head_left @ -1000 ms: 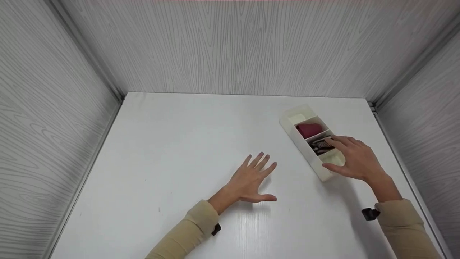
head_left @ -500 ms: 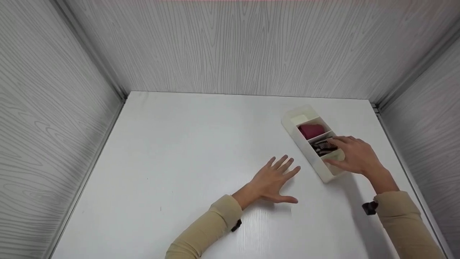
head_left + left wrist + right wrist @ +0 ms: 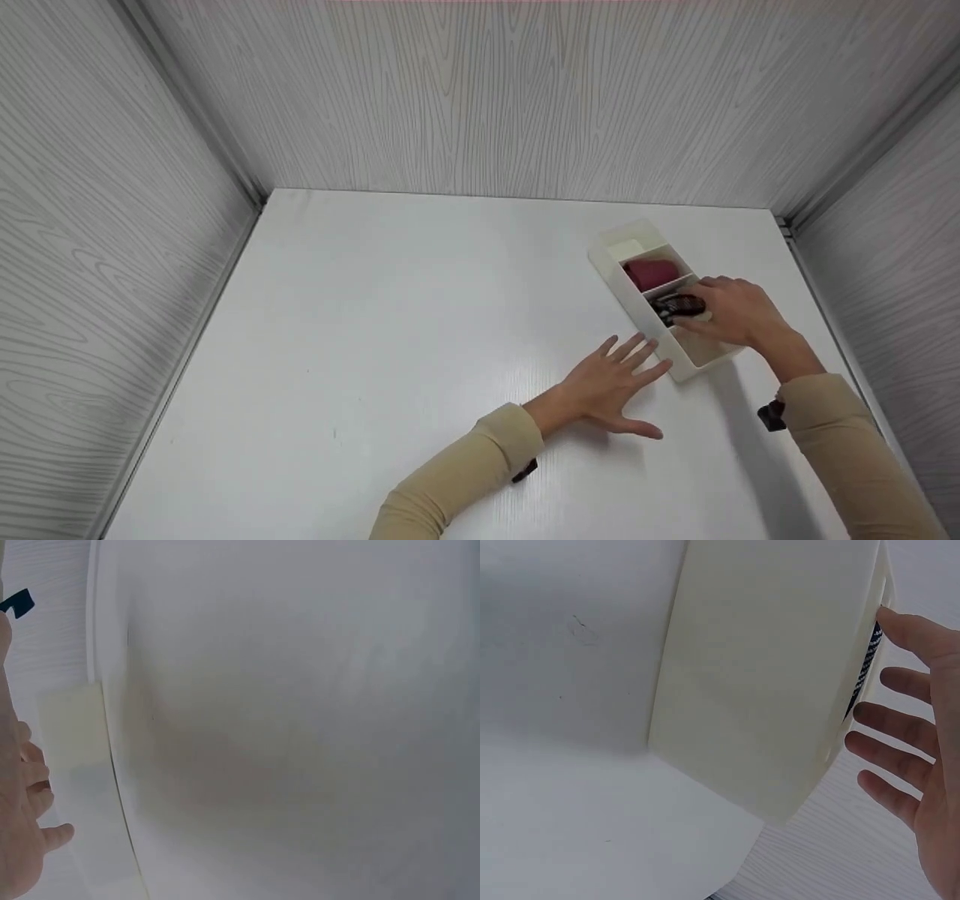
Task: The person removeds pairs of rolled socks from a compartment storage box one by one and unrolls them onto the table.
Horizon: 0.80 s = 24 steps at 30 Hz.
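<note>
A long pale divided box point(image 3: 636, 307) lies slantwise on the right of the table. My right hand point(image 3: 739, 307) reaches into it, thumb and fingers on either side of a dark patterned cloth point(image 3: 684, 304) and gripping it. In the right wrist view the box wall point(image 3: 757, 675) hides most of that cloth point(image 3: 866, 667). A dark red rolled cloth point(image 3: 651, 274) fills the neighbouring compartment. With fingers spread, my left hand point(image 3: 611, 382) hovers by the box's near left side, its fingertips close to the wall; contact cannot be told.
The white table point(image 3: 360, 322) carries the box. A grey wood-grain panel point(image 3: 480, 97) rises behind it, and side panels point(image 3: 900, 247) close in the right and left. The box's two end compartments show bare floors.
My left hand has moved right, up to the box. My right thumb and fingers have drawn closer around the dark patterned cloth, which now looks bunched up. The box has hardly moved.
</note>
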Available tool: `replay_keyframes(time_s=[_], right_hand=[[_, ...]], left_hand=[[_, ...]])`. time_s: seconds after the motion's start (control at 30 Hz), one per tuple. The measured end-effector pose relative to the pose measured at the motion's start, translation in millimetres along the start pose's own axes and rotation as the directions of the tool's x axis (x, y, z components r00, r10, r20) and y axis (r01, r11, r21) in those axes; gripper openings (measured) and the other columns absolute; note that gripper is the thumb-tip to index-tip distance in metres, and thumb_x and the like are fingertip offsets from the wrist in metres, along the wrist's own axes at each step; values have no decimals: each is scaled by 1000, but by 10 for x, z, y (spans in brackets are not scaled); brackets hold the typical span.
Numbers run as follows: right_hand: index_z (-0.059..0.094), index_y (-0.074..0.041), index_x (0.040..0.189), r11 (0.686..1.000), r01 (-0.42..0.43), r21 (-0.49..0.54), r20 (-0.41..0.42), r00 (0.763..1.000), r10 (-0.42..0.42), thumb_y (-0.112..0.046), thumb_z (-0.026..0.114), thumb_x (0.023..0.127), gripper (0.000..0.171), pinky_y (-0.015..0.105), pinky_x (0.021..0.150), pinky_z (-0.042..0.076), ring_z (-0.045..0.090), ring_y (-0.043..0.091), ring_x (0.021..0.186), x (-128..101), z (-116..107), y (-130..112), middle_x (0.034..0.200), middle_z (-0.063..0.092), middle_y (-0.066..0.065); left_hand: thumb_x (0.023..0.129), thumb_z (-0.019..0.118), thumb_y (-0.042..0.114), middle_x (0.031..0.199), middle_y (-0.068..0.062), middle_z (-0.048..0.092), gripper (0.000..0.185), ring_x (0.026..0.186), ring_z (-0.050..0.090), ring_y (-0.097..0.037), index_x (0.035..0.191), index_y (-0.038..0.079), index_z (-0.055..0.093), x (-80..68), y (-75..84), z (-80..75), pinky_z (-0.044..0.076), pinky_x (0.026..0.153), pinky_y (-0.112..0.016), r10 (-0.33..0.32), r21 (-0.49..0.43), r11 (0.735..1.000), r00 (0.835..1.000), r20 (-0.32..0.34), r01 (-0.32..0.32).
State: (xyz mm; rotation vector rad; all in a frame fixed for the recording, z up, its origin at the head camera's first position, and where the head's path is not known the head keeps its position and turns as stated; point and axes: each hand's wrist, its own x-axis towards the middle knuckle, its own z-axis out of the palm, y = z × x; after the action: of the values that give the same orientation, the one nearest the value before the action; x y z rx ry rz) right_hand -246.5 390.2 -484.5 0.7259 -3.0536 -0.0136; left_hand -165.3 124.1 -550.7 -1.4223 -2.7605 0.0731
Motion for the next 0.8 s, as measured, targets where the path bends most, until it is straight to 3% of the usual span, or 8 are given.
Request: replay_keyframes(time_s=[0.4, 0.8], right_hand=[[73, -9, 129, 999, 48, 6, 44, 998, -49, -34, 77, 95, 43, 64, 87, 58, 72, 44, 104, 150, -74, 29, 119, 75, 20], [70, -14, 137, 999, 24, 42, 175, 984, -31, -26, 81, 92, 48, 66, 93, 55, 69, 45, 115, 268, -123, 21, 127, 72, 22]], left_hand=[[87, 32, 96, 181, -2, 0, 109, 169, 0, -22, 170, 35, -1, 108, 112, -26, 18, 136, -45, 20, -2, 1000, 999, 30, -20], [87, 29, 97, 181, -3, -1, 107, 169, 1, -22, 171, 36, 2, 166, 240, -22, 20, 136, -44, 56, 70, 996, 996, 63, -61]])
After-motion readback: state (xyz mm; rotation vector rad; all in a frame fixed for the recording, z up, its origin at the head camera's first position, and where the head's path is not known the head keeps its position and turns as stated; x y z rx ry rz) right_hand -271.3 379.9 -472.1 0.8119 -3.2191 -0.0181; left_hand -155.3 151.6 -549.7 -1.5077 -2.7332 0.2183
